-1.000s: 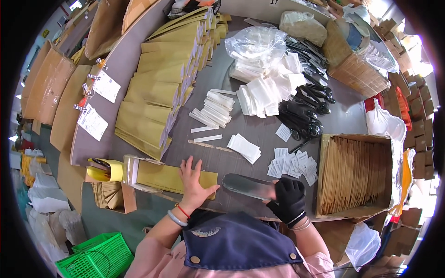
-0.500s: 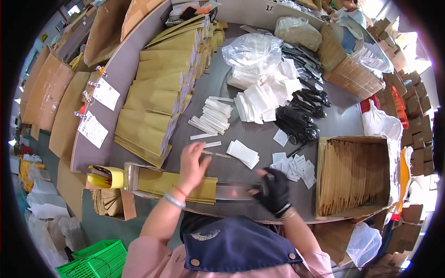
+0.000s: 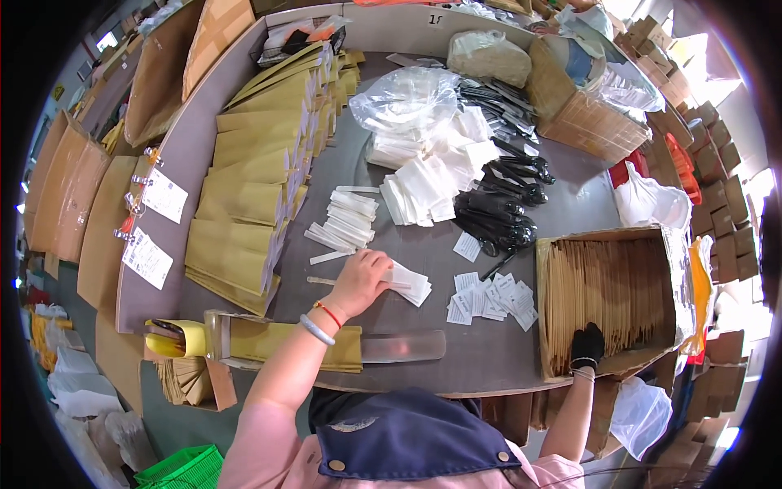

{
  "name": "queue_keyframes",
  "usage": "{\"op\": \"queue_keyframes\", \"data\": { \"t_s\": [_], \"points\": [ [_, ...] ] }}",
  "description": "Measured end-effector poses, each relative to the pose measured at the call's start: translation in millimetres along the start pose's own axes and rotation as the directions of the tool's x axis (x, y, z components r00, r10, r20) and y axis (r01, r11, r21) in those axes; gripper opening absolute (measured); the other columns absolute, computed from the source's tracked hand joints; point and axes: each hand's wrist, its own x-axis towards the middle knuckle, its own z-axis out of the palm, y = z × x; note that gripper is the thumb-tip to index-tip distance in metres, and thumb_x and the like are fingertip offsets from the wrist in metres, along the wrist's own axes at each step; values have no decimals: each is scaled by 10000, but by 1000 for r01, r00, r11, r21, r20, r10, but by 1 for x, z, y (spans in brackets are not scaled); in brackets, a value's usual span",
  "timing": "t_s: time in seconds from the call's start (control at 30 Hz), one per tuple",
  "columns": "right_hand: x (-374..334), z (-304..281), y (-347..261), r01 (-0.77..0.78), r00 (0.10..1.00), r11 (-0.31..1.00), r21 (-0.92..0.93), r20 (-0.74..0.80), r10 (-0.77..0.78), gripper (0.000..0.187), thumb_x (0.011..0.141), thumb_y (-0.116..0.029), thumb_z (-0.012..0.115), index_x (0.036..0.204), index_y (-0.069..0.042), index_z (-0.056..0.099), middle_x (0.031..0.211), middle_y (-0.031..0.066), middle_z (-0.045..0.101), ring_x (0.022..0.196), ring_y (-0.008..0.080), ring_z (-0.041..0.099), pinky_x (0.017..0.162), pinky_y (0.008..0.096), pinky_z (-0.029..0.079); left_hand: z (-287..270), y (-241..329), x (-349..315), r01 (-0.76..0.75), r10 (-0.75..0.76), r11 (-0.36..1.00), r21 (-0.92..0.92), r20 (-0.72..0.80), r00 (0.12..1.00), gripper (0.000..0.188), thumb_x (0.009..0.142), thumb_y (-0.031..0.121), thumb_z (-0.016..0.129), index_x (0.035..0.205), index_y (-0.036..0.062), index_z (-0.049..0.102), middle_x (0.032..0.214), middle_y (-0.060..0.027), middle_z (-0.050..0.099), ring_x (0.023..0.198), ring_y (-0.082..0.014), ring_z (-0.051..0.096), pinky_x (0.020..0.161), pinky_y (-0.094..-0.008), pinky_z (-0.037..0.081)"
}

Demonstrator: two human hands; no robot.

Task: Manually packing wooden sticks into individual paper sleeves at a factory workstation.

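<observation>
My bare left hand (image 3: 362, 279), fingers pinched together, is over the table beside a small fanned stack of white packets (image 3: 414, 285). A narrow white paper strip (image 3: 398, 285) shows at its fingertips, above those packets. My right hand (image 3: 586, 345), in a black glove, reaches over the near edge of a cardboard box (image 3: 547, 326) at the right. It touches the row of brown kraft envelopes (image 3: 603, 293) standing inside; its fingertips are hard to make out against them. Loose white strips (image 3: 346, 220) lie beyond my left hand. Small printed cards (image 3: 493, 297) lie between my hands.
Yellow-brown envelopes (image 3: 244, 187) overlap in a long row at the left. A tray (image 3: 213, 336) holds more envelopes, beside a yellow cup (image 3: 181, 337). Farther back are a pile of white packets (image 3: 440, 175), black-wrapped items (image 3: 501, 216) and a clear bag (image 3: 407, 98).
My right hand has moved right, from the near middle of the table to the envelope box. My left hand has come to the white packets, its fingers closing; a loose strip is gone from the table.
</observation>
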Motion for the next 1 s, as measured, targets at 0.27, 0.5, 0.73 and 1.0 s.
{"op": "queue_keyframes", "data": {
  "t_s": [0.27,0.5,0.73,1.0],
  "points": [
    [-4,-18,-19,-176,980,984,4,95,175,360,862,-202,523,1103,34,649,1066,239,665,1005,399,624,899,445,483,-10,15,-11,150,-148,989,-16,102,984,212,752,67,747,910,38,609,922,-88,632,813,-245,609,734,-346,500],
    [-10,-4,-9,-136,895,399,907,-60,442,315,895,-98,510,1185,20,543,928,122,604,838,232,574,763,337,468,-18,78,-61,268,-209,953,-141,334,919,247,731,243,789,880,83,674,855,-50,631,826,-255,602,728,-386,481],
    [17,-51,-175,96,995,723,684,-69,-67,318,963,-171,556,1199,41,541,1009,209,646,919,283,636,778,358,491,30,76,22,2,-3,988,-157,-9,1000,358,719,191,760,1053,105,662,1057,-79,602,1010,-274,546,842,-391,461],
    [61,-26,-245,199,926,743,639,125,-356,238,781,-261,724,949,-109,653,810,146,672,803,342,665,692,433,515,86,49,76,-90,47,971,220,192,980,323,745,140,734,1058,114,660,1076,-55,578,996,-276,520,844,-406,442]
  ]
}}
